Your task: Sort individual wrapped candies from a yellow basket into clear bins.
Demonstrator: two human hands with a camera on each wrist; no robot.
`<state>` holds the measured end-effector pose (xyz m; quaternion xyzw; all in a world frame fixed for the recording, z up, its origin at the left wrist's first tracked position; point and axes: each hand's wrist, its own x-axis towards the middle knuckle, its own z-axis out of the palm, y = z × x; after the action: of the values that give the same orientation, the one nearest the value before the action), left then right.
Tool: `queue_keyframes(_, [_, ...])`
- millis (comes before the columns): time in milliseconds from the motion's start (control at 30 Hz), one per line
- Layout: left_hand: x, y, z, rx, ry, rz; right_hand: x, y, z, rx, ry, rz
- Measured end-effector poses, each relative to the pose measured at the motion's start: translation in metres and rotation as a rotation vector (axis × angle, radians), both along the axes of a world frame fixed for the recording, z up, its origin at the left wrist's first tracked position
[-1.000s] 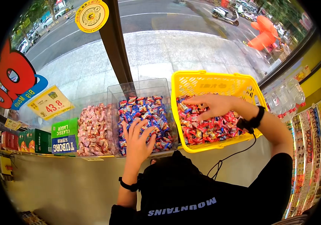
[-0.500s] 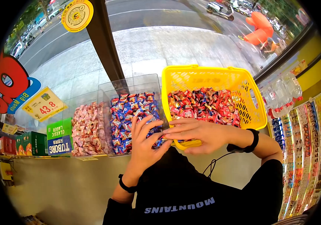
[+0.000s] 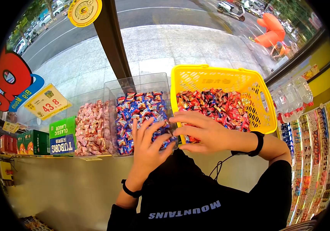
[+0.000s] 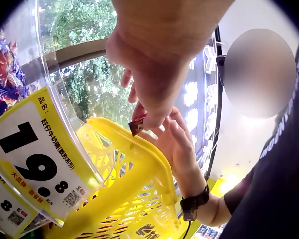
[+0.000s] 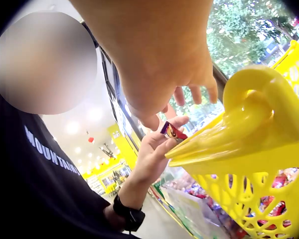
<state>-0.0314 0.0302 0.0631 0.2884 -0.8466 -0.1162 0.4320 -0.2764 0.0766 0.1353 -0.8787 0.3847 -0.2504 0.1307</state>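
Small wrapped candies, red and blue, fill a clear bin [image 3: 140, 111]; red ones [image 3: 215, 104] lie in the yellow basket [image 3: 267, 111] beside it. Over the bin's near right corner, my left hand [image 3: 147, 150] pinches one red-and-dark candy [image 5: 173, 132] between thumb and fingers, which the right wrist view shows. Facing it across the basket's near left rim is my right hand [image 3: 207, 133], fingers spread and slightly bent, with nothing visible in its grip. In the left wrist view the candy [image 4: 137, 125] shows beside the left fingertips.
Pink-wrapped candies [image 3: 92, 129] fill another clear bin on the left, beside a green-and-blue beer box [image 3: 63, 134]. Price signs [image 4: 37, 159] hang at the bins' front. Plastic bottles [image 3: 294, 96] stand right of the basket; a window pillar [image 3: 113, 42] rises behind.
My right hand has moved left from above the basket's candies to its near left rim, close to my left hand. The fingertips met half a second ago and now look slightly apart.
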Motion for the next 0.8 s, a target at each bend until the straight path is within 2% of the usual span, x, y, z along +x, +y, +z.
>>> queue_keyframes(67, [-0.003, 0.005, 0.005, -0.012, -0.030, -0.039, 0.004, -0.004, 0.009, -0.165, 0.074, -0.008])
queue_keyframes(167, [-0.005, 0.008, 0.005, -0.005, -0.022, -0.043, 0.002, -0.008, 0.001, -0.228, 0.132, 0.044])
queue_keyframes(367, [0.000, 0.006, -0.004, 0.053, 0.038, -0.080, -0.001, -0.003, -0.002, -0.029, 0.009, 0.005])
queue_keyframes(567, [0.005, -0.006, -0.014, 0.071, 0.043, -0.067, -0.008, -0.005, -0.005, 0.018, -0.041, 0.018])
queue_keyframes(667, [0.013, -0.018, -0.016, 0.101, -0.009, 0.012, -0.028, -0.017, 0.003, 0.149, 0.017, -0.147])
queue_keyframes(800, [0.022, -0.035, -0.048, 0.164, -0.156, 0.164, -0.097, -0.050, -0.025, 0.348, 0.281, -0.305])
